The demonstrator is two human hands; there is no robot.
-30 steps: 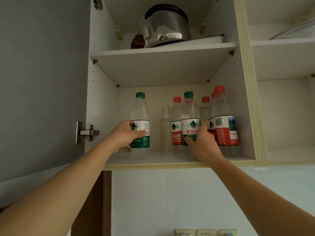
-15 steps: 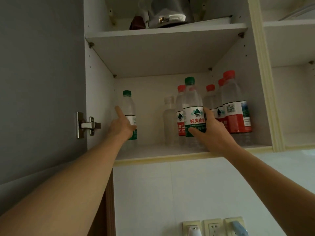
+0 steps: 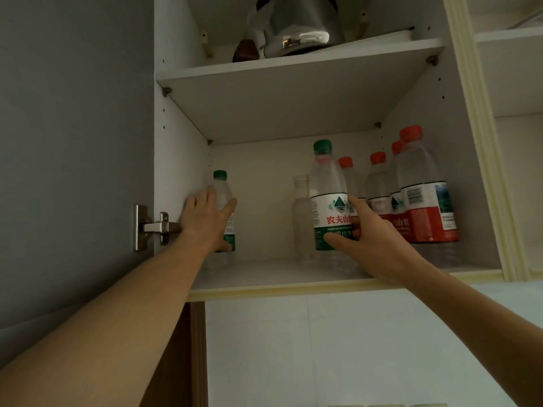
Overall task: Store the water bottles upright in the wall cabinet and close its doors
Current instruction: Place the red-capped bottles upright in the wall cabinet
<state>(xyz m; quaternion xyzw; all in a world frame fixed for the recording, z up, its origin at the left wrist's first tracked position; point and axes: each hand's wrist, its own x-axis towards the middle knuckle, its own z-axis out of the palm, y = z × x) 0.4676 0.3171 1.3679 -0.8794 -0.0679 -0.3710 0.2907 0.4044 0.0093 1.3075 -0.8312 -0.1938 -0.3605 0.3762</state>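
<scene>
The wall cabinet (image 3: 264, 279) is open, and its lower shelf holds upright water bottles. My left hand (image 3: 207, 218) is wrapped round a small green-capped bottle (image 3: 224, 189) standing deep in the back left corner. My right hand (image 3: 368, 239) grips a taller green-capped bottle (image 3: 327, 195) by its label, upright near the shelf's middle. A clear capless bottle (image 3: 301, 218) stands just behind it. Several red-capped bottles (image 3: 423, 198) crowd the right side against the cabinet wall.
The left door (image 3: 73, 142) hangs open, its metal hinge (image 3: 150, 227) beside my left wrist. A steel kettle (image 3: 296, 27) and a small brown object (image 3: 245, 51) sit on the upper shelf (image 3: 293, 69). Another open compartment (image 3: 517, 171) lies to the right.
My left hand has pushed the small green-capped bottle back toward the left rear corner. My right hand keeps its hold on the taller green-capped bottle. The camera has come closer.
</scene>
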